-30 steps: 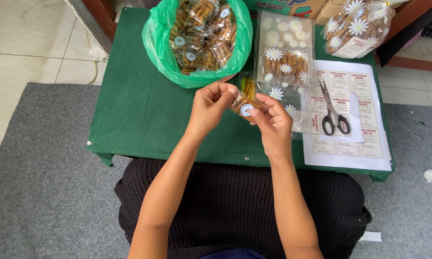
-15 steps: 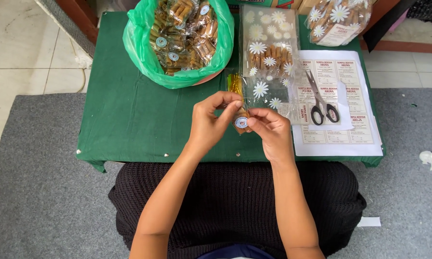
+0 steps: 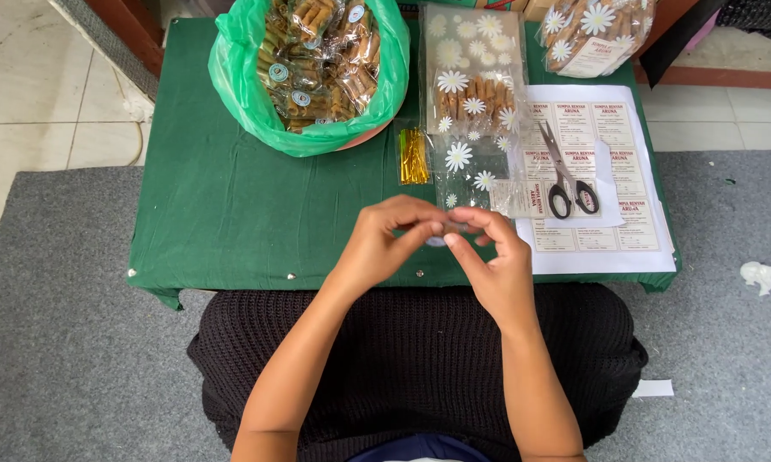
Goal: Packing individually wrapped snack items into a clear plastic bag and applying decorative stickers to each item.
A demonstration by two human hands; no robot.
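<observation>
Lowered from earlier, both hands — left hand point(image 3: 377, 244), right hand point(image 3: 496, 265) — on small sticker point(image 3: 437, 240), orientation unclear.

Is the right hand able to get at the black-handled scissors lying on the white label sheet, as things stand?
Probably yes. The black-handled scissors lie uncovered on the white label sheet, just beyond the right hand, with nothing between; but its fingertips pinch something small with the left hand.

Table cover point(image 3: 231, 214): plain dark green. Plastic bag point(image 3: 240, 77): bright green, holding golden-brown rolls point(image 3: 317, 51). Clear packets point(image 3: 466, 94): white daisy pattern with yellow centres. Twist ties point(image 3: 413, 156): gold. Scissors point(image 3: 565, 175): black handles. Label sheet point(image 3: 608, 248): white with brown print. Carpet point(image 3: 60, 342): grey. Knit garment point(image 3: 402, 359): black.
</observation>
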